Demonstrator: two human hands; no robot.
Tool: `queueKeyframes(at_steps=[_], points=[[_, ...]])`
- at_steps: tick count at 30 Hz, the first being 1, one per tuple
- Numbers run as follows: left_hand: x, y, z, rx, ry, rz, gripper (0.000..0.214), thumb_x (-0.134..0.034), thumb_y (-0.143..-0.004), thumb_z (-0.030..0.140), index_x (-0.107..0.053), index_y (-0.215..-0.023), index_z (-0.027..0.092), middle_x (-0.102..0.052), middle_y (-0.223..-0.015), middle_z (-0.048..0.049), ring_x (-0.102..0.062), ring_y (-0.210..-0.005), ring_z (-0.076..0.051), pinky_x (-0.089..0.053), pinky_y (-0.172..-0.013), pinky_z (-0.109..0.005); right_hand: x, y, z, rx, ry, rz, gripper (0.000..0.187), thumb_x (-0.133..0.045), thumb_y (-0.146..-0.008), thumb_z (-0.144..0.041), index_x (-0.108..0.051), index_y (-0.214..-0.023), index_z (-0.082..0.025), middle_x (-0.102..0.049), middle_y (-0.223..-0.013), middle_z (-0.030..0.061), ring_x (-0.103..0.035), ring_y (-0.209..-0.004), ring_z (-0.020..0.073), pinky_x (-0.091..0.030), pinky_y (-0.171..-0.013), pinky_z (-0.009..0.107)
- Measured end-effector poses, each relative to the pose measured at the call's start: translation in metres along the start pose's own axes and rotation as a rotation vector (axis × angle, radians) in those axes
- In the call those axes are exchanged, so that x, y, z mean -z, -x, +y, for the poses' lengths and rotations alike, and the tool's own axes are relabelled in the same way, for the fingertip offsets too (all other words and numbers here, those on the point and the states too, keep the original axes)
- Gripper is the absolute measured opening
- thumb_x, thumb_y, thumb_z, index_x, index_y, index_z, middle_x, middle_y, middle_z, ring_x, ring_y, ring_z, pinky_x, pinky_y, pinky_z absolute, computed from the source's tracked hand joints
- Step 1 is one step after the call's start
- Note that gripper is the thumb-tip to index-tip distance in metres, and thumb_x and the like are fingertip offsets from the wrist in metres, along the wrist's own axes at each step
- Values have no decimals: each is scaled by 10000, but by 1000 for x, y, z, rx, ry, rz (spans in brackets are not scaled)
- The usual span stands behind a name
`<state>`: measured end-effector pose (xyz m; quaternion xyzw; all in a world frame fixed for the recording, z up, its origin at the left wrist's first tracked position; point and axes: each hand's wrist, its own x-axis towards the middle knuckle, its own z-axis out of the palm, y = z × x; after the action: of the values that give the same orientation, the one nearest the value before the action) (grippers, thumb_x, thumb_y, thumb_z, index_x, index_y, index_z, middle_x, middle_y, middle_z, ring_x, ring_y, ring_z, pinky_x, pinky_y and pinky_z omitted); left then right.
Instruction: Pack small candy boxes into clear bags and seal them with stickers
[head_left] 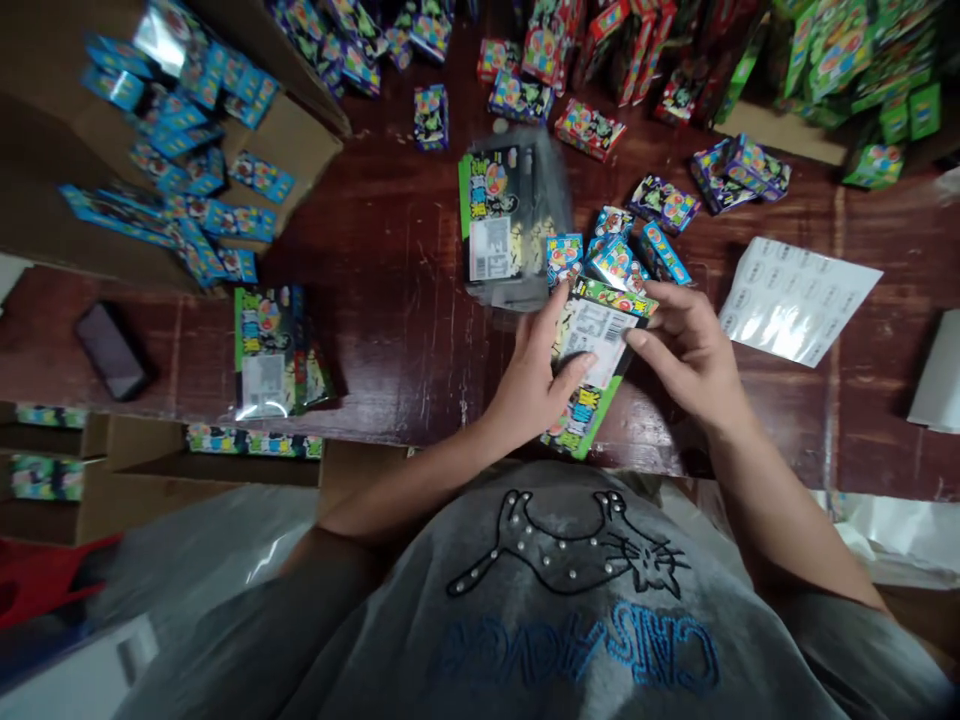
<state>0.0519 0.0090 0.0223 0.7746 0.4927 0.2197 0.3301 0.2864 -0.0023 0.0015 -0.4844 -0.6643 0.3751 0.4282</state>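
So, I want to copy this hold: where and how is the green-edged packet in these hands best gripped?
The green-edged packet is probably best gripped along its long left side, with the left hand coming from the left: it looks flat and oblong, and the right hand is at its upper right corner.

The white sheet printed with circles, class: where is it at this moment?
In the head view, the sheet lies on the tabletop, right of the right hand, below two purple boxes.

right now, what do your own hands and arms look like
The left hand and right hand are bare, without gloves; I see no watch or bracelet. Grey sleeves cover the upper arms, leaving the forearms uncovered.
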Motion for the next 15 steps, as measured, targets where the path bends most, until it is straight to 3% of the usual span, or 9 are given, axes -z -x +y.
queueKeyframes(at_steps=[3,7,12,15], points=[[-9,-1,-12,-54,312,-68,847,-511,-1097,279,40,-1736,356,-441,-1691,-168,-571,-1463,-318,-564,-1152,-549,-3,-4,2,-92,-57,3,476,-630,-1055,-458,-528,-1486,-281,-763,-1220,78,-753,-1046,243,-651,-928,432],[-11,4,-37,10,648,-124,724,-774,-942,298,-394,-1558,307,-682,-1366,-100,-746,-1103,-243,-663,-910,-391,-4,0,5,-209,-179,-113,316,-711,-1021,-445,-682,-1293,-288,-770,-1161,38,-746,-1020,205,-629,-929,381],[-2,3,-48,29,631,-170,368,-745,-975,332,-582,-1292,240,-729,-1164,-56,-719,-915,-164,-615,-783,-286,-11,9,1,-272,-114,-125,251,-702,-1030,-431,-744,-1239,-297,-800,-1175,28,-752,-1058,203,-616,-982,403],[3,-4,-46,37,586,-135,296,-659,-1041,369,-633,-1305,237,-746,-1264,-82,-733,-1042,-193,-624,-856,-319,-19,15,0,-294,-103,-5,328,-745,-1004,-414,-727,-1318,-322,-788,-1264,27,-738,-1176,211,-578,-1098,437]])
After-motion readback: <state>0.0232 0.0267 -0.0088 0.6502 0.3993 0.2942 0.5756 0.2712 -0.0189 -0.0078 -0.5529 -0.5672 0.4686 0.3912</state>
